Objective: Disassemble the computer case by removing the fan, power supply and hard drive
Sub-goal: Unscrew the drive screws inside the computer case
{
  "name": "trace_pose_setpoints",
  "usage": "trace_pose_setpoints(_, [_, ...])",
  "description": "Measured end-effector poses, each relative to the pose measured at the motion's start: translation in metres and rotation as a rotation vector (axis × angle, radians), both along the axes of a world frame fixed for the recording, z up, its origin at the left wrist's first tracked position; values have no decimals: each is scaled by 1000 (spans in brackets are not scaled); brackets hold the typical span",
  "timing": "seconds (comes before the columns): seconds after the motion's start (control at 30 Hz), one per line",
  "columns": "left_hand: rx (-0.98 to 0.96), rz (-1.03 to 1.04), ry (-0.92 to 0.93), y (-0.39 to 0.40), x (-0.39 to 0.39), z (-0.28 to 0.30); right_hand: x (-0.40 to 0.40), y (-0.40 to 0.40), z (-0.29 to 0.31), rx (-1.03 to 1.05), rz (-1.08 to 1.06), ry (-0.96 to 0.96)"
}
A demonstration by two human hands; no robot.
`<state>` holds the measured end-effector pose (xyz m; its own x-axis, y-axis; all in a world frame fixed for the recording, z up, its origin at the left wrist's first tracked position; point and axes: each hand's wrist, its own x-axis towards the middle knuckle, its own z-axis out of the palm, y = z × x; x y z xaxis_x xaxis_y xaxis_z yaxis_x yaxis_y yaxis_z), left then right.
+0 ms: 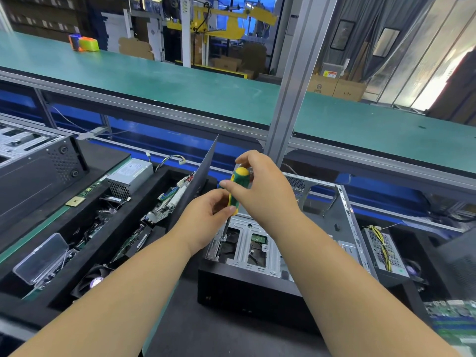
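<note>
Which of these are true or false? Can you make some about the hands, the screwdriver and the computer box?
1. Both hands hold the screwdriver. True: the left hand grips low and the right hand grips the top.
2. The screwdriver handle is red. False: it is green and yellow.
3. The tip points down into the case. True.
4. The case stands on the green belt. False: it sits nearer, below the belt.

At your ten o'clock, a clear plastic box (41, 258) lies in the black tray (108, 243); at twelve, a green conveyor belt (180, 83) carries an orange-green object (86, 43); cardboard boxes (334, 86) at one.
</note>
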<state>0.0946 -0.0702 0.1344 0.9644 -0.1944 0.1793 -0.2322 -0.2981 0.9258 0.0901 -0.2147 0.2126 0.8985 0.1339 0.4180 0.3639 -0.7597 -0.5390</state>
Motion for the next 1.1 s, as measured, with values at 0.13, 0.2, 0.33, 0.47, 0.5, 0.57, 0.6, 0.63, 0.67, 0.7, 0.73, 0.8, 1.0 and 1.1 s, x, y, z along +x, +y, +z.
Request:
trace_pose_setpoints(0.13, [36,55,-21,-4,-4,3,3,3,2,-33,-25,1])
trace_pose_setpoints(0.2, [70,102,-51,-4,-5,4,2,3,1,20,-3,19])
trace_pose_setpoints(0.33, [77,90,-61,-1,-6,2,-2,1,2,139,12,49])
trace_pose_setpoints(0.47, [-27,3,21,-1,-7,1,-2,-1,6,194,21,93])
trace_pose_setpoints(0.5, [-45,-15,18,-2,-7,1,-3,-2,7,189,29,94])
trace_pose_setpoints(0.57, [-67,-16,0,-2,-7,2,-4,-2,8,165,46,93])
trace_pose_setpoints(0.6, [-73,-5,-8,-2,-7,2,-4,-2,9,154,56,94])
trace_pose_setpoints(0.63, [-76,6,-15,-1,-7,2,-4,-1,9,143,66,98])
trace_pose_setpoints(0.67, [-77,15,-20,-1,-6,2,-4,-1,9,126,73,101])
trace_pose_setpoints(0.7, [-78,25,-24,0,-5,1,-4,-1,9,104,80,104])
trace_pose_setpoints(0.73, [-76,34,-28,0,-5,1,-3,-1,9,83,89,106])
trace_pose_setpoints(0.8, [-63,46,-39,-1,-4,0,-4,0,7,73,106,100])
trace_pose_setpoints(1.0, [-20,96,-56,-2,-2,0,-2,3,-1,48,26,3])
trace_pose_setpoints(1.1, [60,131,-101,-2,-4,1,-1,3,-3,70,20,1])
